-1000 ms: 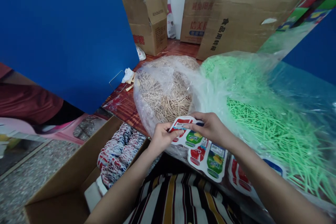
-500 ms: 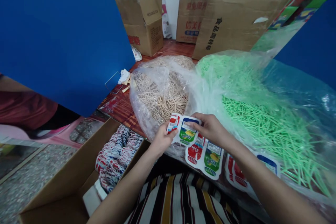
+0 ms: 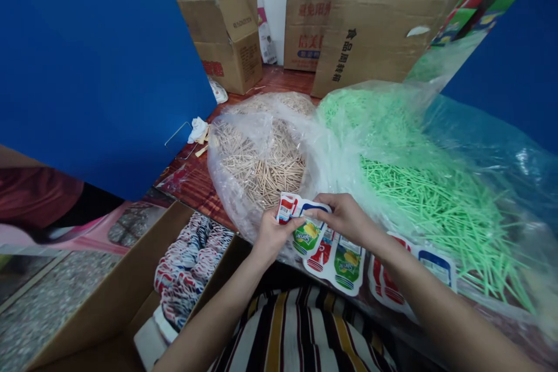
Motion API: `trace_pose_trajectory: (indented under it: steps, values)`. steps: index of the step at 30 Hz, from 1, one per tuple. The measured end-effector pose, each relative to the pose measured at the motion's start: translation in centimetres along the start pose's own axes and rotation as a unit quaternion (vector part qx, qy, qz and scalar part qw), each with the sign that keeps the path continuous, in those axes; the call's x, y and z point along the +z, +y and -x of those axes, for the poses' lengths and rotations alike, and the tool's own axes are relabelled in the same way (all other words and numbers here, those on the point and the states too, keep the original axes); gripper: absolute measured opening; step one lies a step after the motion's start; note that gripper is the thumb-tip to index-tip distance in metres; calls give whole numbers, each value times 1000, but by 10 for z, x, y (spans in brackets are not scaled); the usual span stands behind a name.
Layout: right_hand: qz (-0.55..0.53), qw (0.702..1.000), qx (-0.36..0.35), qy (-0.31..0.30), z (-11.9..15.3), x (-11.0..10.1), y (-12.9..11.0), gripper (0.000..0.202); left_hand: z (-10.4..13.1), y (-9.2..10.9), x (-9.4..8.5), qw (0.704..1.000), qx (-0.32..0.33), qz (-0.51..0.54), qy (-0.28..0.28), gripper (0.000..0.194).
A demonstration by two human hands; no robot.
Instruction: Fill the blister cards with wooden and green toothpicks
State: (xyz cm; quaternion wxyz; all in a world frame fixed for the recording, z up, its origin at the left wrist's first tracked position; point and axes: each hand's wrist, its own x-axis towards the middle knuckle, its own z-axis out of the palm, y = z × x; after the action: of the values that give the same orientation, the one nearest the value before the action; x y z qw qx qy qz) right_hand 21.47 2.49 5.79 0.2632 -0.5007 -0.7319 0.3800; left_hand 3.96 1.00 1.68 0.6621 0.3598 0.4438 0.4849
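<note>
Between my two hands is a bottle-shaped printed packet [image 3: 307,233] with a green Sprite picture and a red part at its left. My left hand [image 3: 274,231] pinches its left side, the thumb lying across the front. My right hand [image 3: 344,215] grips the upper right edge, thumb in front and fingers behind. Just below lies a Cola and Sprite double packet [image 3: 349,267] on the table edge. Under my right forearm rests another double packet [image 3: 436,267], partly hidden by the arm.
A clear bag of pale sticks [image 3: 279,171] stands ahead, beside a bag of green sticks [image 3: 418,209]. At lower left, a cardboard box [image 3: 100,296] holds rows of stacked packets [image 3: 192,261]. Cartons [image 3: 387,29] stand at the back; a blue panel [image 3: 96,58] rises at left.
My left thumb has slid right across the packet's front, and the packet has tilted slightly. The whole view has shifted a little, so the surroundings sit further left.
</note>
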Motion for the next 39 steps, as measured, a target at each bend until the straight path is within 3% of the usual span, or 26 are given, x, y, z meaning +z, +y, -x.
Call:
trace_pose_trajectory:
  steps: [7, 10, 12, 14, 17, 19, 22, 25, 27, 29, 31, 33, 39]
  values:
    - [50, 997, -1, 59, 0, 13, 0, 35, -2, -2, -1, 999, 15, -47, 22, 21]
    - [-17, 998, 0, 64, 7, 7, -4, 35, -3, -7, -1, 998, 19, -63, 17, 22]
    - [-74, 992, 6, 98, 15, -9, -1, 34, -4, -11, 0, 998, 11, -62, 14, 24]
    - [-90, 980, 25, 174, 23, -36, 13, 35, -3, -14, 2, 998, -4, -54, 9, 26]
    - [12, 958, 89, 272, 33, -86, 53, 38, 0, -14, 8, 999, -19, -41, 5, 32]
    - [136, 942, 159, 262, 36, -114, 79, 36, 2, -12, 12, 999, -30, -40, 8, 34]
    - [166, 936, 172, 258, 36, -130, 90, 34, 6, -11, 17, 998, -43, -40, 12, 31]
    - [66, 971, 100, 209, 36, -109, 59, 38, 7, -14, 21, 998, -36, -44, -3, 28]
    - [-12, 995, 32, 96, 38, -82, 31, 40, 7, -16, 24, 998, -31, -60, -6, 27]
    - [24, 999, 3, 40, 40, -54, 11, 33, 7, -17, 27, 997, -37, -72, -5, 28]
    - [87, 995, -6, 46, 41, -33, 3, 23, 5, -18, 29, 996, -50, -75, -8, 29]
    - [111, 992, 0, 61, 40, -23, 3, 26, 4, -19, 31, 995, -52, -80, -19, 29]
    - [84, 993, -18, 83, 44, -24, 10, 31, 5, -21, 34, 992, -26, -111, -46, 21]
